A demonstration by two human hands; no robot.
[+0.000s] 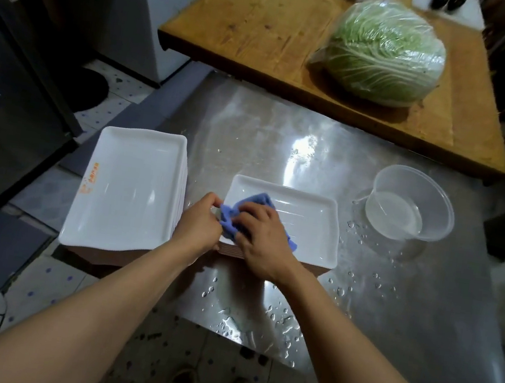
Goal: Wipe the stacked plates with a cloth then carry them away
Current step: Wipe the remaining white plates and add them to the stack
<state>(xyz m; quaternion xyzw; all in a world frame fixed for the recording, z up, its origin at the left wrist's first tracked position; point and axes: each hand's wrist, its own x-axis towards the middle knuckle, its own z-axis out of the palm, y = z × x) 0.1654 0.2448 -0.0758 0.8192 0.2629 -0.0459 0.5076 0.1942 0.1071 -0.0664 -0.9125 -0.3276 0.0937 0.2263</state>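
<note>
1. The right hand [263,235] presses a crumpled blue cloth [249,215] down into the top white rectangular plate of the short stack [307,228], fingers bent over the cloth.
2. The left hand [199,224] curls its fingers on the left rim of that plate and holds it steady.
3. This short stack sits on the wet shiny metal table [284,137], near the front edge.
4. A taller stack of white rectangular plates [128,190] stands just beside it on the left.
5. A clear plastic bowl of water [411,208] sits to the right.
6. The step looks like wiping, not carrying yet.
7. Next, I think the cloth needs to sweep across the rest of the plate.
</note>
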